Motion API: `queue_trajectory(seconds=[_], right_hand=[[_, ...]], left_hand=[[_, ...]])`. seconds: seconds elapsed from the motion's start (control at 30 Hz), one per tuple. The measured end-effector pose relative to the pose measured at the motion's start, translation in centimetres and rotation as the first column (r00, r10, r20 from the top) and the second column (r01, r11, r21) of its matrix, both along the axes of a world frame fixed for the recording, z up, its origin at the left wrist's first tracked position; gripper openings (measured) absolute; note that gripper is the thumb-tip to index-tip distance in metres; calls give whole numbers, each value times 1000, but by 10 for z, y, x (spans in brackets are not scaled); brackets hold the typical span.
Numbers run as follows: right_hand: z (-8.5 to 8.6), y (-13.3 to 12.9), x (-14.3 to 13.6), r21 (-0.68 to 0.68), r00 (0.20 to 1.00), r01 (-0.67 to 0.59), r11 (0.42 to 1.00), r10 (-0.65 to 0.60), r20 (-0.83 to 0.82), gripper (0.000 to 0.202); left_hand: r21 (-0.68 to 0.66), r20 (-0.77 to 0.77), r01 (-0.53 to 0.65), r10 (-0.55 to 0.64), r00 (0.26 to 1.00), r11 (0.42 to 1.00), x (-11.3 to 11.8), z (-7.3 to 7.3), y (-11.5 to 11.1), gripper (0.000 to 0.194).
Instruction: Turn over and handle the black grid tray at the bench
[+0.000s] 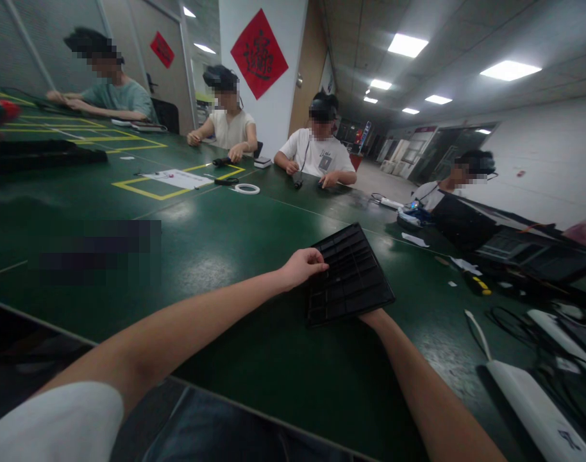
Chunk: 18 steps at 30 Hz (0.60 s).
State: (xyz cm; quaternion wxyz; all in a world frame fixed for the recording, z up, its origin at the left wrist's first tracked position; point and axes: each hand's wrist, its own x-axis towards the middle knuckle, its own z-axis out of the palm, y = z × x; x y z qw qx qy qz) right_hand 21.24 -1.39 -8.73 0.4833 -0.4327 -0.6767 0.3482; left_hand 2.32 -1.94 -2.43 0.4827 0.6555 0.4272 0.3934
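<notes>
A flat black tray (pixel 353 273) with rows of shallow compartments is held tilted above the green table. My right hand (pixel 374 318) supports it from underneath; most of its fingers are hidden behind the tray. Over the tray's left side, my left hand (pixel 303 267) has its thumb and fingers pinched together at the compartments. Whatever lies between those fingertips, if anything, is too small to make out. The contents of the compartments are too dark to tell.
Several co-workers sit around the green table (pixel 201 250). A white tape roll (pixel 247 189) and a paper sheet (pixel 175 179) lie ahead. On the right are a white power strip (pixel 538 410), cables (pixel 507 321), a yellow-black tool (pixel 479 285) and a black case (pixel 528 250).
</notes>
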Motion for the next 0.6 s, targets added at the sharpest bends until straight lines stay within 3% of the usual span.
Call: queue_trajectory(seconds=[0.1, 0.23, 0.43, 0.6], right_hand=[[-2, -4, 12, 5, 1000, -5, 1000, 4, 18, 29], [-7, -2, 16, 4, 1000, -14, 1000, 14, 21, 34], [-23, 5, 30, -8, 999, 22, 1000, -22, 30, 33], [-33, 4, 42, -30, 999, 41, 999, -40, 30, 34]], left_hand=[[152, -94, 67, -53, 994, 986, -5, -1, 5, 15], [170, -194, 182, -148, 970, 968, -11, 2, 8, 8], [248, -375, 85, 15, 927, 965, -10, 8, 2, 28], [310, -361, 185, -64, 930, 933, -12, 13, 1, 5]])
